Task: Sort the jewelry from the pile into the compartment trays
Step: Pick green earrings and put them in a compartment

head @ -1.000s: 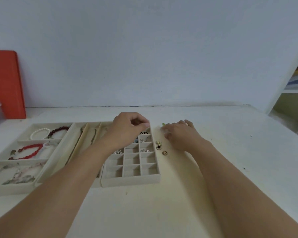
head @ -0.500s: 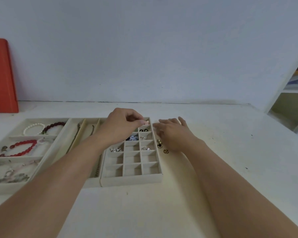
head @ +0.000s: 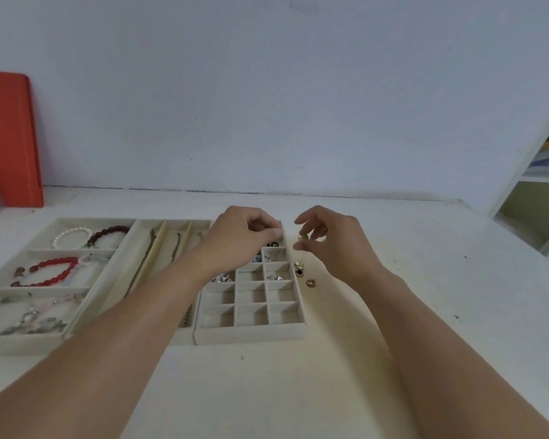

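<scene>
Lifted off the counter (head: 393,359) since a moment ago, the right hand (head: 333,239) now hangs above the loose pieces with a small green-and-gold earring (head: 303,237) pinched between thumb and fingertips; half a second back it lay flat on the surface.

At far left an orange board (head: 10,137) leans on the wall. Next comes the wide tray (head: 0,340), holding a pearl bracelet (head: 72,236) and a dark red bead bracelet (head: 108,232) in its far section, a bright red bead bracelet (head: 49,274) in the middle, and silvery pieces nearest. Beside it, touching, a tray of long slots (head: 159,248) holds thin chains.

The left hand (head: 244,236) hovers over the far end of the small-cell tray (head: 251,335), fingers curled and thumb meeting fingertip; whether it holds anything I cannot tell. Several far cells hold small earrings; the near rows look bare.

Just right of that tray, on the counter, lie the remaining loose pieces (head: 299,269) and a small coppery ring (head: 311,282).
</scene>
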A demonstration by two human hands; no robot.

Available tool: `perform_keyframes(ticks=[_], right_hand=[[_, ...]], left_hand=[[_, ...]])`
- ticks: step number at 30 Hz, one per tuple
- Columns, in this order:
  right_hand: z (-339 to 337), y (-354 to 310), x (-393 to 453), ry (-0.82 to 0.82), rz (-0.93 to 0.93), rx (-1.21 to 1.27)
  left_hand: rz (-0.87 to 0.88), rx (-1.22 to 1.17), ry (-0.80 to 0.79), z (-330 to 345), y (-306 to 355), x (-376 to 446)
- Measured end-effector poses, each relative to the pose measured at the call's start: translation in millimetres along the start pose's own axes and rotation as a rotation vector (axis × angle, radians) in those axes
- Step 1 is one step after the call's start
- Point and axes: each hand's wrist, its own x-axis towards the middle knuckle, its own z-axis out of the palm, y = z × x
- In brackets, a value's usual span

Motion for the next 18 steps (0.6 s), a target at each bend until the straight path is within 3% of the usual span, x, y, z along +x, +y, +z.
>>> perform_keyframes(ticks=[9,14,18], right_hand=[[4,-23,-9,0.073,0.166,0.333],[6,-35,-12,0.01,0.177,0.53],[-2,-33,-8,0.044,0.202,0.517]], left_hand=[[0.056,-0.033,-0.073,5,7,-9],[0.079,-0.052,-0.016,9,6,-11],[0.031,-0.054,0.087,4,5,-8]])
